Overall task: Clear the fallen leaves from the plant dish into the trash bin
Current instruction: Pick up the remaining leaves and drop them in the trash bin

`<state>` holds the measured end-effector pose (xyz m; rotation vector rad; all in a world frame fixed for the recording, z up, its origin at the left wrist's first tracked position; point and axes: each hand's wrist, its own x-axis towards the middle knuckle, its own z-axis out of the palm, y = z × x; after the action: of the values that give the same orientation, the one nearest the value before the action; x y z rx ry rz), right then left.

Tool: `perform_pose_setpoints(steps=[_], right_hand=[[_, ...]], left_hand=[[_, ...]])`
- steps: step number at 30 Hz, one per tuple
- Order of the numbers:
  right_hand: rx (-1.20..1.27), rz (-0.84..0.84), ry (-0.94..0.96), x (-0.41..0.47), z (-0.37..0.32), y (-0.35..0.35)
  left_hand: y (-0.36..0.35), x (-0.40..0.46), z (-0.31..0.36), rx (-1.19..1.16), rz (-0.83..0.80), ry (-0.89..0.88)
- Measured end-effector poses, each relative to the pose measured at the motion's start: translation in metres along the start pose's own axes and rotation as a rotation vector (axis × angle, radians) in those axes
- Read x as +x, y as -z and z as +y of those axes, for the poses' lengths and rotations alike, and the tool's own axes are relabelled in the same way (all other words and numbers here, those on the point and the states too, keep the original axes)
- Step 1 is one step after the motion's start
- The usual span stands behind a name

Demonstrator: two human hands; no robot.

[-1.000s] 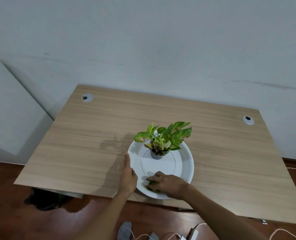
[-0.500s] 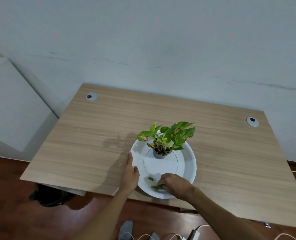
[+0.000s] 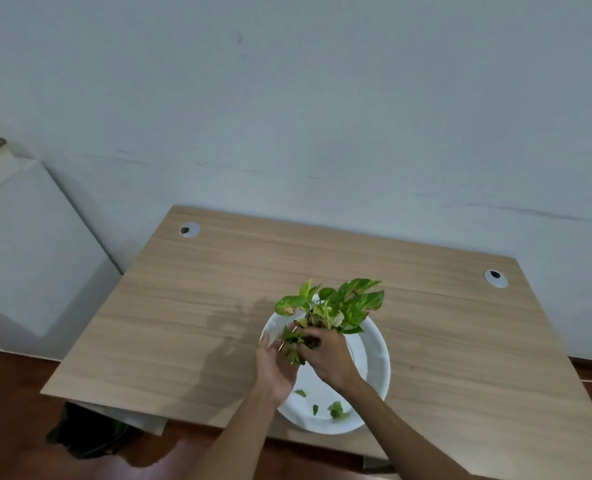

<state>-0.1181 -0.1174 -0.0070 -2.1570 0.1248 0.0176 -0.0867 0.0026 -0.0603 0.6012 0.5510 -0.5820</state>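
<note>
A round white plant dish (image 3: 374, 362) lies near the desk's front edge, with a small leafy potted plant (image 3: 336, 306) at its far side. My right hand (image 3: 325, 355) is raised over the dish, pinching a bunch of fallen green leaves (image 3: 296, 344). My left hand (image 3: 275, 368) is cupped palm-up just left of it, its fingers under the same leaves. A few loose leaf bits (image 3: 336, 409) lie on the near part of the dish. A dark trash bin (image 3: 86, 433) stands on the floor under the desk's front left corner, mostly hidden.
The wooden desk (image 3: 218, 306) stands against a pale wall, with cable grommets at the back left (image 3: 189, 230) and right (image 3: 495, 278). A white cabinet (image 3: 28, 254) is to the left. The floor is dark red-brown.
My right hand lifted from the near rim of the dish with a bunch of leaves. My left hand left the dish's edge and turned palm-up under them. The camera tilted upward.
</note>
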Motion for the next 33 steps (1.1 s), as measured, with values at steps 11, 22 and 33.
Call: perform_pose_setpoints(steps=[11,22,33], right_hand=[[-0.099,-0.209,0.075,-0.011,0.000,-0.025],[-0.314,-0.220,0.233,-0.022,-0.004,-0.025],[-0.189,-0.027,0.194,-0.034,0.024,0.000]], left_hand=[[0.021,-0.005,-0.007,-0.248,0.013,0.077],[0.029,-0.007,-0.007,-0.297,-0.043,0.078],[0.026,-0.002,0.007,-0.074,0.039,0.056]])
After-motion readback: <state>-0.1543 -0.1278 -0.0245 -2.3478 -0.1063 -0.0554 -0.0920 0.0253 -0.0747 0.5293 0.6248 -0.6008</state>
